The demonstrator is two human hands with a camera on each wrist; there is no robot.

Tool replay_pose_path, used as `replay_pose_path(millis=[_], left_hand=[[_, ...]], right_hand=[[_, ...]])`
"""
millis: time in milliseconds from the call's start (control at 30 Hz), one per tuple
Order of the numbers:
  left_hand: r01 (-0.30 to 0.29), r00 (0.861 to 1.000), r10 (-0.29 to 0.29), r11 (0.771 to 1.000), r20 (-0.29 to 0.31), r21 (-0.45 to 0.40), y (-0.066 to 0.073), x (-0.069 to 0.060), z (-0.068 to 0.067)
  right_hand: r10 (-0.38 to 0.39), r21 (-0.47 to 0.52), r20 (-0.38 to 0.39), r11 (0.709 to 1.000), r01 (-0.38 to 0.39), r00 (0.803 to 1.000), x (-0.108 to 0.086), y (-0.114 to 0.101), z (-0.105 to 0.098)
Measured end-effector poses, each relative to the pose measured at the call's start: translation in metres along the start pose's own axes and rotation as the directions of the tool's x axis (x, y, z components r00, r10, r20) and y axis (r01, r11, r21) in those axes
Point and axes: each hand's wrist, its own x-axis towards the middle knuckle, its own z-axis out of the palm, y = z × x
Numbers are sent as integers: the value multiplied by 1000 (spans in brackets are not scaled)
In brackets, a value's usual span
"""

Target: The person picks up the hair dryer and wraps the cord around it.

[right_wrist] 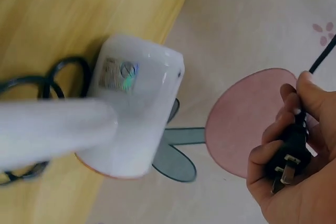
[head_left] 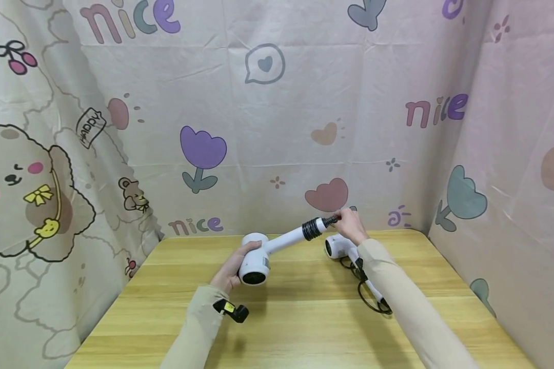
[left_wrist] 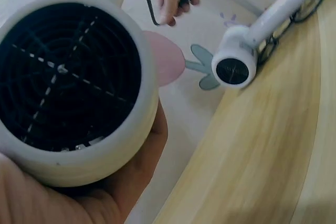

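while aloft, dryer point(head_left: 256, 260) and plug point(right_wrist: 295, 148) in fingers point(right_wrist: 264, 157)

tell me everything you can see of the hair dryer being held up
The held hair dryer is white, smooth and plastic-looking, with a rounded head, a dark round grille and a straight handle. Its black cord is coiled round the handle near the tip and runs on to a two-pronged plug in the right hand. The left hand grips the head. Held above the table, its handle slants up rightward in the head view.
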Motion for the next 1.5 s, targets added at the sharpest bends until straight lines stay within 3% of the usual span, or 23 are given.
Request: replay_pose_path(millis=[100, 200, 400, 500, 600, 733, 900, 1000, 1100, 1267, 1367, 1500], left_hand=[[-2, 1000, 1, 999, 10, 40, 0, 0, -1], [-12, 999, 15, 996, -31, 86, 0, 0, -1], [-84, 985, 114, 971, -127, 224, 1, 0, 2], [-119, 969, 177, 945, -171, 305, 0, 1, 3], [-161, 945, 253, 912, -209, 378, -1, 3, 4], [-177, 916, 319, 867, -244, 466, -1, 4, 6], [-152, 897, 345, 827, -275, 541, 1, 5, 10], [-139, 885, 358, 814, -299, 564, 2, 5, 12], [-133, 857, 392, 794, -333, 594, 2, 5, 12], [-135, 798, 461, 764, -388, 630, 0, 5, 11], [-162, 750, 514, 754, -417, 637, -3, 6, 11], [-205, 674, 574, 750, -464, 629, -7, 7, 12]], right_hand=[[-63, -14, -29, 998, 62, 998, 2, -2, -6], [-82, -10, -39, 997, 82, 996, 3, -4, -11], [-67, -36, -66, 997, 64, 996, 3, -9, -14], [-82, -68, -104, 995, 75, 991, 0, -14, -15], [-107, -80, -140, 992, 97, 984, -3, -20, -14], [-145, -82, -170, 988, 133, 975, -6, -28, -13], [-177, -86, -207, 983, 163, 962, -10, -36, -9], [-188, -81, -229, 981, 174, 955, -13, -40, -8], [-196, -78, -231, 980, 183, 953, -16, -43, -7], [-187, -69, -221, 982, 175, 957, -26, -51, -4], [-190, -56, -220, 982, 182, 957, -32, -56, 0], [-193, -44, -222, 981, 188, 956, -38, -61, 6]])
